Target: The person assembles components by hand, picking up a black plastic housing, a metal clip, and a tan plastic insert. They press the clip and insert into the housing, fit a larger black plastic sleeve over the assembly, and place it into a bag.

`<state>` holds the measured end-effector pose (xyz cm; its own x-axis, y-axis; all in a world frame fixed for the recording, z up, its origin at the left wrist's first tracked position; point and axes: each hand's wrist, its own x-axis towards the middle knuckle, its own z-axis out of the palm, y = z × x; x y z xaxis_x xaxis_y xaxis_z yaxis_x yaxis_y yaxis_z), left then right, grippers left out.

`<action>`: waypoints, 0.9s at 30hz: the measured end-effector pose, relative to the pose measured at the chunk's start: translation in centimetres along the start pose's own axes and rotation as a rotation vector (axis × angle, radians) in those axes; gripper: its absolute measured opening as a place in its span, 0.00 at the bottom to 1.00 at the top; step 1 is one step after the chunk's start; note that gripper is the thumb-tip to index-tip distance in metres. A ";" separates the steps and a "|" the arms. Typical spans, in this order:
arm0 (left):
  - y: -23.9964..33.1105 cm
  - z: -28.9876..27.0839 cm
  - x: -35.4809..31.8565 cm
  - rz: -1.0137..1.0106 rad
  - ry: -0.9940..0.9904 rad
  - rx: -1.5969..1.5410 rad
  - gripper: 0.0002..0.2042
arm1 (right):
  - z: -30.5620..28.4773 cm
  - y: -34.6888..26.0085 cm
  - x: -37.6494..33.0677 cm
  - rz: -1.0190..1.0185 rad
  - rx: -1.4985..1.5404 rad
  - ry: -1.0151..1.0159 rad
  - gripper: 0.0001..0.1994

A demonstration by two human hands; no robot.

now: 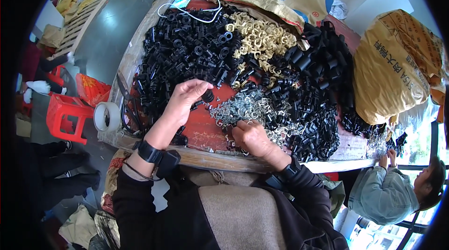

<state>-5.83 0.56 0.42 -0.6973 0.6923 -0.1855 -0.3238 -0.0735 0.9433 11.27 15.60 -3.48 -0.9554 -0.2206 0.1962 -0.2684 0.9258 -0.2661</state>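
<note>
Black plastic fitting (207,96), a small round cap-like part, sits pinched at the fingertips of the left hand (183,103), just ahead of the thumb and above the bare red tabletop (202,126). The right hand (251,136) is curled with fingertips buried in the heap of small metal clips (243,107); whether it has hold of one cannot be told. With the grip so light, the fitting could slip and vanish into the black parts pile (187,46) just beyond the fingers. Clips look tangled, so several might lift together and scatter. A tape roll (106,116) lies at the table's edge outside the left wrist.
</note>
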 end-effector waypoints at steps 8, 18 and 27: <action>-2.1 -0.2 -2.2 -0.282 -0.047 -0.592 0.07 | 1.2 -1.0 0.8 0.082 -0.192 -0.115 0.03; -5.1 0.6 -3.9 -0.389 -0.195 -0.644 0.08 | -1.5 -1.2 0.2 0.309 0.267 -0.011 0.03; -6.9 4.7 -4.0 -0.488 -0.231 -0.619 0.10 | -2.4 -1.2 -0.1 0.375 0.863 0.160 0.05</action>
<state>2.18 1.69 -4.05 -0.2595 0.8742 -0.4104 -0.8979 -0.0618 0.4359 11.97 15.27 -0.93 -0.9867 0.1484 0.0658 -0.0068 0.3675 -0.9300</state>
